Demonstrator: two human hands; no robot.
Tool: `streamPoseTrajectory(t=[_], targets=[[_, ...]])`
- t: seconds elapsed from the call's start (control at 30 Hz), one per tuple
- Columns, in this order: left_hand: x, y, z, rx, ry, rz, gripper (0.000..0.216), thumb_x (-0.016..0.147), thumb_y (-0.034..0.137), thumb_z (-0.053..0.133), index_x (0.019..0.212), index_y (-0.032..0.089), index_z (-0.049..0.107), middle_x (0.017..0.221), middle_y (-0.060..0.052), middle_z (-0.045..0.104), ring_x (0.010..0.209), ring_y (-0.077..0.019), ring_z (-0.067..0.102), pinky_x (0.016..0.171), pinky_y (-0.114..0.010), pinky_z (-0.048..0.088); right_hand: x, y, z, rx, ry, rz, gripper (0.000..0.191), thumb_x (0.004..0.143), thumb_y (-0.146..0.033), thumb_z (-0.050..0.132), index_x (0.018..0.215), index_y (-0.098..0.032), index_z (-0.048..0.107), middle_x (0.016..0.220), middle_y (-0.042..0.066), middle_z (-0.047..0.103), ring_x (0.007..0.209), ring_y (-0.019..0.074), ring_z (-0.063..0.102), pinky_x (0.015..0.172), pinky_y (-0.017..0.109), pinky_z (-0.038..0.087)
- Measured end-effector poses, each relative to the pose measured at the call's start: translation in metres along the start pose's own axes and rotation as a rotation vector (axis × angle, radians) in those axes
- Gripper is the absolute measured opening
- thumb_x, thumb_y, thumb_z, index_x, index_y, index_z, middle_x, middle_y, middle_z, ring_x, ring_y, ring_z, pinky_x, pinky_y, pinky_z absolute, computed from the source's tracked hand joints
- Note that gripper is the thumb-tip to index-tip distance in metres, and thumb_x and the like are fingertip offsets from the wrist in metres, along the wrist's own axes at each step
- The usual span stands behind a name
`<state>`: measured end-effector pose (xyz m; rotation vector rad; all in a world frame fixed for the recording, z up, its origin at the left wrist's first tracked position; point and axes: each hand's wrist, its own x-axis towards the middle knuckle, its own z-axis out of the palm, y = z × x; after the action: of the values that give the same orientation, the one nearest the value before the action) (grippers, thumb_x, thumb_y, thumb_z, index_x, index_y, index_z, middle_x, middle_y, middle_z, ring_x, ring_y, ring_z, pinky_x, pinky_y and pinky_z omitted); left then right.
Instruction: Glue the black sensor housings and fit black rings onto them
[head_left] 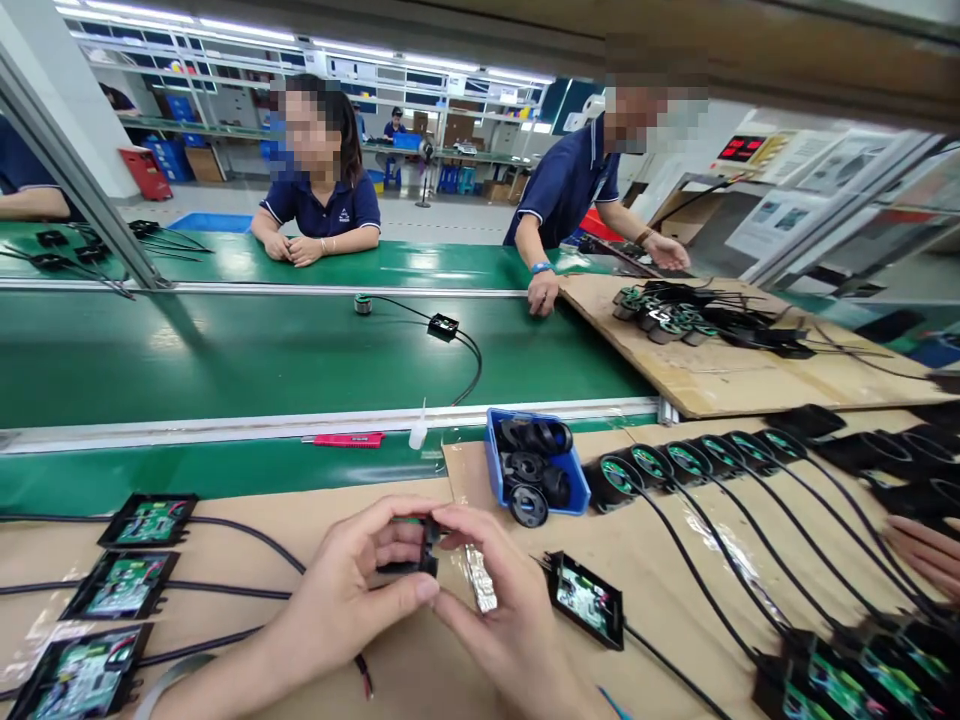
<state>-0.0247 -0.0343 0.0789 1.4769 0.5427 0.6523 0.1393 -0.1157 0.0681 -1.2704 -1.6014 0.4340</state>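
My left hand (352,585) and my right hand (499,600) meet at the bottom centre over a cardboard sheet (315,510). Together they pinch a small black round part (421,550) between thumbs and fingers. A thin cable (363,675) runs down from under my left hand. Just right of my right hand lies an open black case with a green circuit board (586,600). Behind my hands stands a blue bin (498,470) holding several black ring parts.
Three black cases with green boards (124,585) lie at the left, cabled. A row of round green-topped coils (679,465) and further boards sit at the right. A green conveyor belt (225,355) carries one cabled unit (442,326). A red knife (349,439) and a white bottle (418,432) lie at its edge. Two people in blue shirts are across the belt; another person's hand (926,555) is at right.
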Motion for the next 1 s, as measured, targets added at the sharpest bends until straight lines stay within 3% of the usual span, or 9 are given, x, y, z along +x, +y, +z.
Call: streamPoseTrajectory(t=[0.13,0.27,0.37,0.5,0.63,0.83,1.0], targets=[[0.004,0.003,-0.019,0.421,0.100,0.106,0.034,0.087,0.021,0.067,0.122,0.025,0.064,0.125,-0.009,0.067,0.111,-0.0241,0.068,0.096,-0.037,0.060,-0.007,0.018,0.003,-0.236,-0.031,-0.014,0.043,0.095,-0.028,0.064,0.133,-0.025,0.045,0.125,0.011,0.061,0.114,0.0265,0.062,0.094,0.040,0.057],[0.007,0.000,-0.034,0.794,0.019,0.185,0.033,0.092,0.021,0.063,0.125,0.027,0.064,0.126,-0.006,0.066,0.112,-0.0222,0.067,0.098,-0.036,0.058,-0.014,0.035,0.000,-0.391,-0.076,0.043,0.018,0.098,-0.017,0.051,0.113,-0.024,0.053,0.101,0.006,0.066,0.090,0.0230,0.066,0.074,0.034,0.057],[0.008,-0.008,-0.035,0.896,-0.043,0.254,0.027,0.094,0.023,0.063,0.120,0.024,0.066,0.124,-0.008,0.070,0.110,-0.0229,0.069,0.097,-0.037,0.059,-0.017,0.041,0.002,-0.369,-0.045,0.048,0.016,0.099,-0.013,0.046,0.105,-0.025,0.054,0.089,0.002,0.064,0.077,0.0188,0.064,0.067,0.029,0.053],[0.007,-0.017,-0.032,0.982,-0.070,0.340,0.019,0.099,0.031,0.058,0.112,0.022,0.069,0.123,-0.010,0.070,0.109,-0.0232,0.070,0.094,-0.035,0.061,-0.017,0.042,0.003,-0.344,-0.030,0.041,0.018,0.101,-0.012,0.044,0.104,-0.025,0.056,0.089,0.002,0.064,0.078,0.0166,0.063,0.068,0.025,0.052],[0.006,-0.019,-0.028,1.028,-0.038,0.385,0.023,0.102,0.034,0.052,0.107,0.020,0.070,0.120,-0.011,0.070,0.103,-0.0235,0.072,0.084,-0.036,0.064,-0.018,0.043,0.003,-0.355,-0.002,0.037,0.019,0.100,-0.013,0.046,0.105,-0.025,0.059,0.095,0.004,0.063,0.083,0.0161,0.064,0.072,0.024,0.054],[0.007,-0.025,-0.023,1.085,0.059,0.455,0.021,0.098,0.037,0.060,0.106,0.021,0.070,0.105,-0.009,0.071,0.090,-0.0213,0.070,0.077,-0.034,0.063,-0.019,0.044,0.003,-0.362,0.039,0.029,0.020,0.100,-0.013,0.047,0.104,-0.024,0.062,0.094,0.005,0.062,0.081,0.0164,0.066,0.070,0.024,0.056],[0.008,-0.030,-0.021,1.115,0.088,0.489,0.033,0.100,0.043,0.051,0.111,0.017,0.067,0.102,-0.011,0.066,0.087,-0.0211,0.067,0.072,-0.034,0.062,-0.018,0.044,0.003,-0.362,0.033,0.026,0.019,0.099,-0.013,0.047,0.103,-0.024,0.063,0.092,0.005,0.063,0.080,0.0161,0.066,0.069,0.023,0.056]])
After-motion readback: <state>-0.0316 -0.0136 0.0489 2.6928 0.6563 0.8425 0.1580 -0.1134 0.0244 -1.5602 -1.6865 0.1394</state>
